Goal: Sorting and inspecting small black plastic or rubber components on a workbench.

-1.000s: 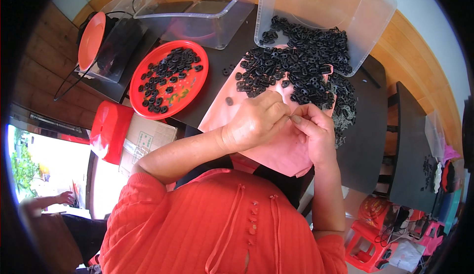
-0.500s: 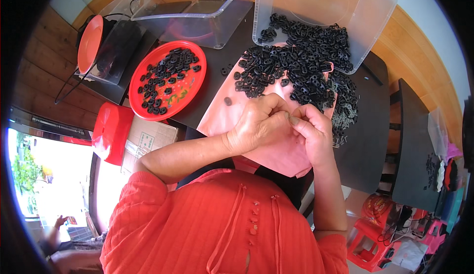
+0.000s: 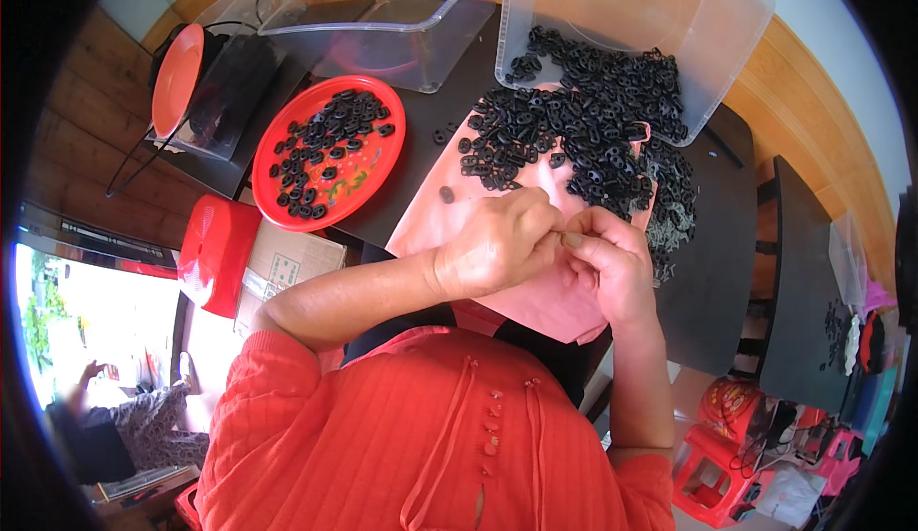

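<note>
Both hands meet above a pink cloth (image 3: 435,220), fingertips pinched close together. My left hand (image 3: 502,241) is closed, its curled fingers touching those of the other hand. My right hand (image 3: 609,261) is also closed, thumb pressed against the forefinger. Whatever small thing they grip is hidden by the fingers. Just beyond them, a heap of small black plastic pieces with two holes (image 3: 593,139) spreads over the cloth and back into a clear tub lying on its side (image 3: 712,15). One loose oval piece (image 3: 447,195) lies alone on the cloth, left of my hands.
A red plate (image 3: 387,163) with similar black pieces stands to the left. Small grey parts (image 3: 674,211) lie at the heap's right edge. Behind the plate is another clear bin (image 3: 411,58). A red stool (image 3: 215,254) and cardboard box (image 3: 301,268) are at left; another person (image 3: 143,431) is at lower left.
My hands stay pinched together with only slight finger shifts. The view has shifted a little. At the lower left, the other person has come further into view.
</note>
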Demonstrator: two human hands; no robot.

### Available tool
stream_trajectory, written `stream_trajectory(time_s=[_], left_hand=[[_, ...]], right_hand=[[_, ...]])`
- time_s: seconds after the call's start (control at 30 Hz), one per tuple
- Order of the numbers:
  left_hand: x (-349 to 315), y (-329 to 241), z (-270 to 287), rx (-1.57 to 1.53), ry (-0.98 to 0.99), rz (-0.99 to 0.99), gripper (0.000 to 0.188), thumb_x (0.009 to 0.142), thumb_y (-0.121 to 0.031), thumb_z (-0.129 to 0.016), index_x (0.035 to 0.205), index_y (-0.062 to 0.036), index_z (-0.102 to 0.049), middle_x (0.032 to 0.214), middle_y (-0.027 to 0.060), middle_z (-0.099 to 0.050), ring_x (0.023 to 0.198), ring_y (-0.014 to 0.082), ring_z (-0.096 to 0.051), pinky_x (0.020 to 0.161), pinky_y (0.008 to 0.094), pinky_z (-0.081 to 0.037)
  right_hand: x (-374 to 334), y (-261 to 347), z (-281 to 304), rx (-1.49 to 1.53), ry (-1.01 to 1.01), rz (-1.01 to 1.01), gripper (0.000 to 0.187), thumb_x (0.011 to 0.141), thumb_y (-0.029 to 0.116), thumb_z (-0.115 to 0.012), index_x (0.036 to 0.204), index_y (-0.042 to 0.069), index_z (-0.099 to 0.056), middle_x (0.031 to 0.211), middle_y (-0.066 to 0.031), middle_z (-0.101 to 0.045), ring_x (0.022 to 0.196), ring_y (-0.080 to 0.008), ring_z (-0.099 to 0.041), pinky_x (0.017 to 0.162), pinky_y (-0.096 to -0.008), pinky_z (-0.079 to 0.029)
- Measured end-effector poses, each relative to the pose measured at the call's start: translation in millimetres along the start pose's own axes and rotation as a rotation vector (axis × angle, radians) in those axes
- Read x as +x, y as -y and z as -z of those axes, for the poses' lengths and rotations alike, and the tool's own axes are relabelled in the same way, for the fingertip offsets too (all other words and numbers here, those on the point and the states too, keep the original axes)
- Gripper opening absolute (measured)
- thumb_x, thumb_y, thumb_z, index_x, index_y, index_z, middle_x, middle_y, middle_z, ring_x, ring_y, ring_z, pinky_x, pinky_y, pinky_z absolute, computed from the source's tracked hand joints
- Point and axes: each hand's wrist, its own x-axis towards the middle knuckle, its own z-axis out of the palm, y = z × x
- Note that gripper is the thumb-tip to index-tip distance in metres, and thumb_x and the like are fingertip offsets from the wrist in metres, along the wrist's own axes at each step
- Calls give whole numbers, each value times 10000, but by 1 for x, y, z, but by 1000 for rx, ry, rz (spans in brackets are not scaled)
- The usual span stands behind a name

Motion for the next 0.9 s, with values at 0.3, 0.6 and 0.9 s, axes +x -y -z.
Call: stream_trajectory(time_s=[0.3,0.6,0.9], left_hand=[[2,-15,7,-803,78,771,135,934,-132,-617,933,3,-622,705,26,-589,646,74,-544,558,248,-448],[-2,-16,4,-667,50,634,92,920,-81,-622,944,7,-608,751,61,-595,654,130,-570,583,290,-467],[-3,-13,5,-428,106,401,104,863,8,-630,963,17,-606,788,98,-598,701,181,-591,629,316,-496]], right_hand=[[-6,-6,-4,-365,-83,328,112,888,58,-648,868,-24,-574,703,-38,-580,630,-112,-531,581,-277,-419],[-6,-6,-3,-508,-104,436,110,853,48,-662,860,-22,-578,694,-97,-597,615,-186,-567,599,-317,-448],[-19,7,-19,-865,-128,694,92,840,25,-658,846,-10,-573,745,-117,-618,625,-209,-592,588,-327,-450]])
